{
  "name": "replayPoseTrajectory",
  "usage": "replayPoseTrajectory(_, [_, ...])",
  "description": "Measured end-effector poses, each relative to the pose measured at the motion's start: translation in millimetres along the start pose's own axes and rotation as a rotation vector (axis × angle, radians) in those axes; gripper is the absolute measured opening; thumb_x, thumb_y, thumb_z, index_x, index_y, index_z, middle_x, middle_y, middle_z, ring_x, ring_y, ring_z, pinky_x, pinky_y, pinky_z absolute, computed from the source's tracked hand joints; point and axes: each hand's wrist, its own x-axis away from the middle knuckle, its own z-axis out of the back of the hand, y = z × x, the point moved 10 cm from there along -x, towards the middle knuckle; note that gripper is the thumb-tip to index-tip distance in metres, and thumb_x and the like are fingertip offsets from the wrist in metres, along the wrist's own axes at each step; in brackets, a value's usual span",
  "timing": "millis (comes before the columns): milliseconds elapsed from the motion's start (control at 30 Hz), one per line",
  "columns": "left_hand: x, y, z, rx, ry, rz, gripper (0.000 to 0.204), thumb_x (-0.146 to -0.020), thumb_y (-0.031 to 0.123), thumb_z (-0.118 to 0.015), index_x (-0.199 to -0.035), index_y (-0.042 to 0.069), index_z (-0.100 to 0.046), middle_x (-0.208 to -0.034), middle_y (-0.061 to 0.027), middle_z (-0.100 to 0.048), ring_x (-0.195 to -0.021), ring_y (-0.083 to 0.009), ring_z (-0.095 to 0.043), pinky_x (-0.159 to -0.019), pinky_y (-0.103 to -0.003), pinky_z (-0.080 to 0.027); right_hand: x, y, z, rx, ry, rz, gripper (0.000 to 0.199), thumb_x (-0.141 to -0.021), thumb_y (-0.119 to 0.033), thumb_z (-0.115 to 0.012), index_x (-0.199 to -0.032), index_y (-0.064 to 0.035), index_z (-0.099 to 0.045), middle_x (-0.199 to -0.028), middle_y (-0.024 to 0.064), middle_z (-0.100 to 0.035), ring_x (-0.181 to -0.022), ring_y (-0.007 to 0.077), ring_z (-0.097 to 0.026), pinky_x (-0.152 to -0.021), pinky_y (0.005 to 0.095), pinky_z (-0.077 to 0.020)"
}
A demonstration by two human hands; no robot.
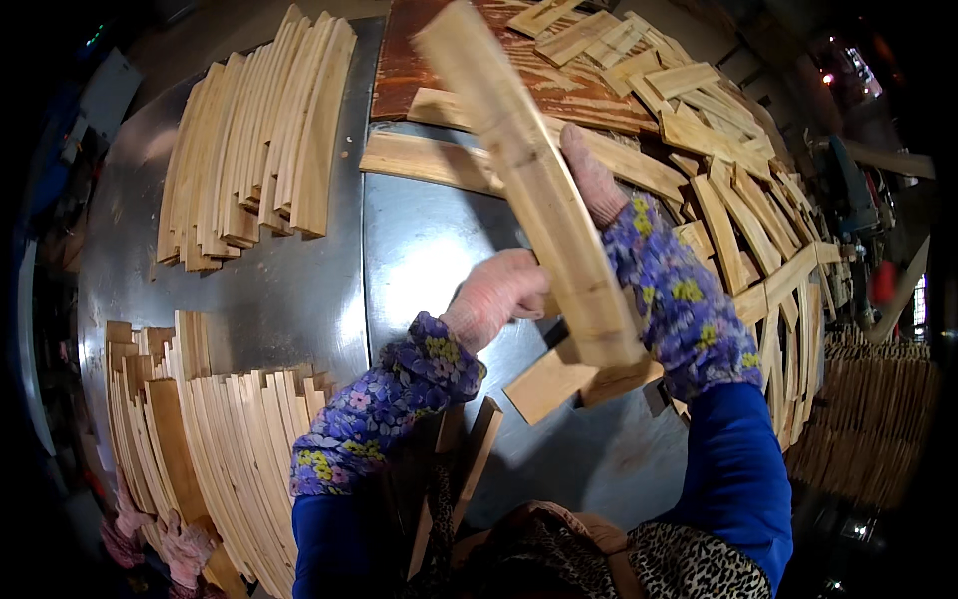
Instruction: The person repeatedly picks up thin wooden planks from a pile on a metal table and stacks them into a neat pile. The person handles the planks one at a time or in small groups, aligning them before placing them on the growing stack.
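The metal-topped table [269,290] fills the view, and on it sits the sorted stock: two neat stacks of curved wooden slats stood on edge, one at the far left [254,150] and one at the near left [215,439]. Each runs to well over a dozen pieces, too tightly packed for an exact count. Off to the right sprawls one loose heap of slats [738,200], unsorted and lying every which way, spilling over a reddish-brown board [439,60] at the back.

Centre stage, the person holds one long curved slat [544,200] up off the table, tilted from low near the body to high and away. The right hand [591,175], gloved in pink, lies against the slat's right side about halfway up, fingers stretched along the wood. The left hand [496,295], gloved the same, is closed around the slat's left edge lower down. Whether the right thumb wraps behind cannot be told.

This looks like the inspect-and-sort step: one piece lifted from the heap and checked along its curve. The next move would call for laying it on edge against a matching stack, curve aligned with its neighbours.

Smaller items: two long straight strips [429,160] lie across the table's far side, two short offcuts [549,384] rest under the slat's low end, and one spare pair of pink gloves [175,544] sits at the near left corner.
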Motion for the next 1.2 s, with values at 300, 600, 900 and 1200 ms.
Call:
replayPoseTrajectory(300, [-47, -26, 77, 0.158, 0.136, 0.077, 0.02, -0.104, 0.023, -0.068, -0.117, 0.009, -0.061, -0.098, 0.0, -0.061, -0.082, -0.0133, -0.06, -0.08, -0.032, -0.058, -40, 10, 164, 1.676, 0.379, -0.329, 0.101, -0.088, -0.038, -0.077, -0.175, -0.0265, -0.028, -0.171, 0.0206, -0.041, -0.159, 0.0399, -0.039, -0.132, 0.0507, -0.0346])
replayPoseTrajectory(600, [-63, 4, 89, 0.14, 0.414, -0.151, 0.05, -0.098, 0.014, -0.061, -0.14, -0.014, -0.055, -0.126, -0.0261, -0.072, -0.109, -0.0376, -0.077, -0.098, -0.046, -0.065, -11, -15, 63, 1.452, 0.093, 0.073, 0.101, -0.078, -0.045, -0.083, -0.168, -0.0227, -0.041, -0.143, 0.026, -0.061, -0.136, 0.0467, -0.059, -0.114, 0.0534, -0.0518])
replayPoseTrajectory(900, [76, 60, 108, 0.025, 0.514, -0.482, 0.038, -0.093, 0.009, -0.057, -0.128, -0.004, -0.066, -0.109, -0.0101, -0.073, -0.097, -0.0231, -0.073, -0.087, -0.037, -0.062, -23, -39, 36, 1.617, 0.164, -0.023, 0.089, -0.084, -0.036, -0.082, -0.163, -0.0247, -0.042, -0.147, 0.0229, -0.062, -0.134, 0.0441, -0.063, -0.11, 0.052, -0.0559])
replayPoseTrajectory(1200, [126, 24, 62, -0.398, 0.644, -0.363, 0.037, -0.1, 0.025, -0.064, -0.128, 0.0, -0.066, -0.106, -0.012, -0.075, -0.092, -0.0232, -0.071, -0.087, -0.039, -0.057, 172, 102, -122, -0.622, -0.465, -0.521, 0.066, -0.091, -0.04, -0.086, -0.14, -0.0003, -0.066, -0.117, 0.0147, -0.078, -0.104, 0.0281, -0.078, -0.096, 0.0435, -0.0648])
